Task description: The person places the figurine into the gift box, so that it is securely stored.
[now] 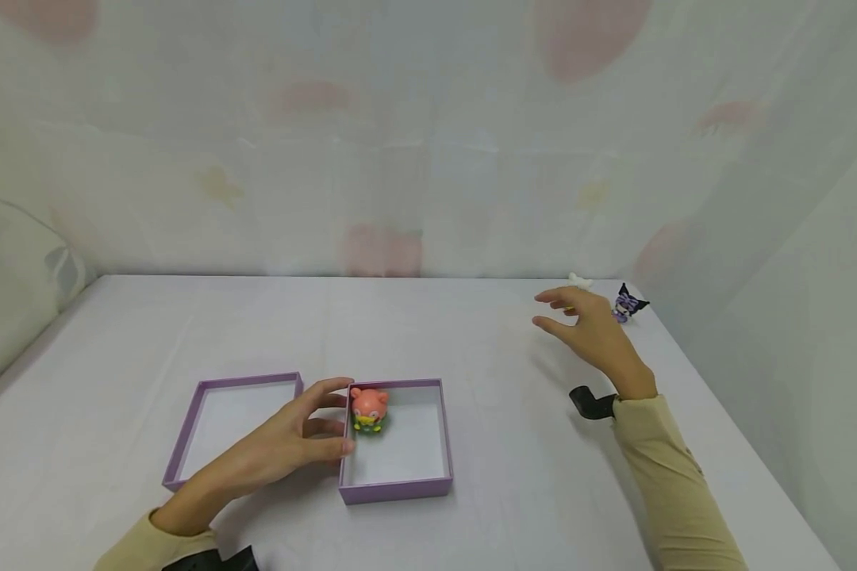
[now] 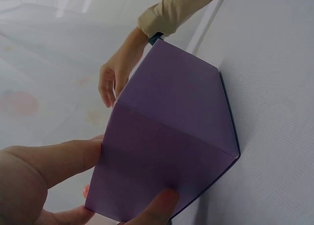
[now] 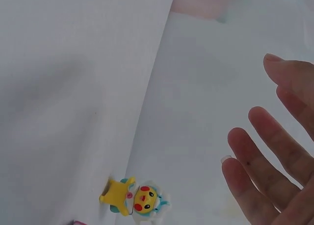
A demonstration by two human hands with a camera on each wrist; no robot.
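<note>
Purple box (image 1: 428,468) sits near the counter (image 1: 471,333) front edge, open top, small pink figure (image 1: 368,408) inside at its far-left corner. Left hand (image 1: 286,444) holds the box's left wall, thumb on the inner side by the pink figure, fingers (image 1: 328,449) curled against the outside; left wrist view shows the lilac wall (image 2: 167,151) pinched between thumb and fingertips. Purple lid (image 1: 232,420) lies open side up just beside the box on the left, partly under the left forearm. Right hand (image 1: 593,333) hovers above the far right of the counter, palm down, fingers (image 3: 265,161) spread and relaxed, gripping nothing. Just past it, at the counter's far-right corner, a dark purple figure (image 1: 627,303) stands, with a white figure (image 1: 579,281) near it, mostly hidden by the hand. Right wrist view shows a yellow and white figure (image 3: 135,199) lying on the counter near the open fingers, not touching. Beige sleeves (image 1: 678,484) on both arms, black strap (image 1: 591,403) at right wrist. Pale floral cloth (image 1: 400,135) backs the scene
</note>
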